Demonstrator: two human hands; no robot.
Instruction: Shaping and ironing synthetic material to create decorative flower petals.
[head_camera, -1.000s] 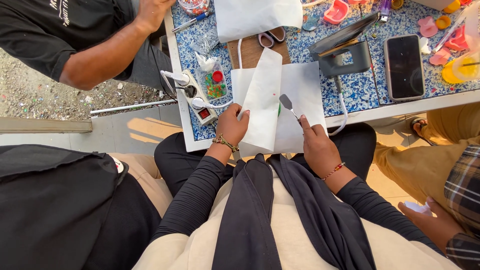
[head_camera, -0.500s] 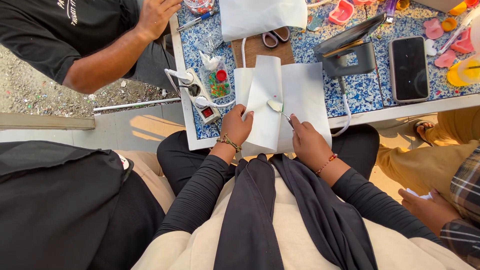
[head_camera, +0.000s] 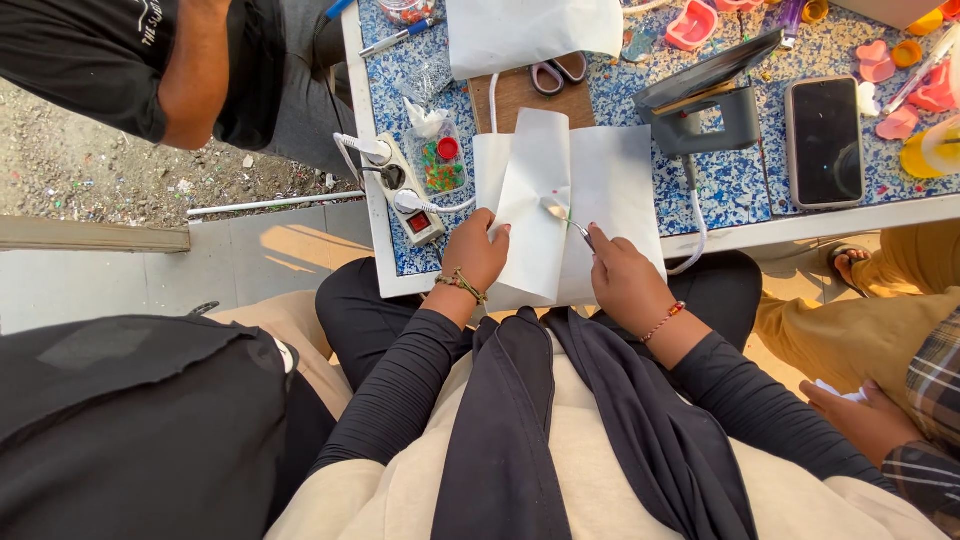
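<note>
The left hand (head_camera: 478, 252) presses flat on the folded white paper (head_camera: 560, 215), which lies at the near edge of the desk (head_camera: 740, 195), and the right hand (head_camera: 620, 275) grips a small metal tool (head_camera: 566, 218) whose tip touches the paper's middle fold. The paper is already folded over and some tiny coloured specks sit on it (what is under the flap is hidden), so the work looks partly done; scissors (head_camera: 556, 72) and a grey iron (head_camera: 705, 115) wait untouched behind

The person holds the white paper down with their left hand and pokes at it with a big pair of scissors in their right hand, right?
Not quite. The right hand holds a small spoon-like tool, not scissors; the scissors lie untouched farther up the table. The left hand does hold the white paper down. The head view shows it.
</note>
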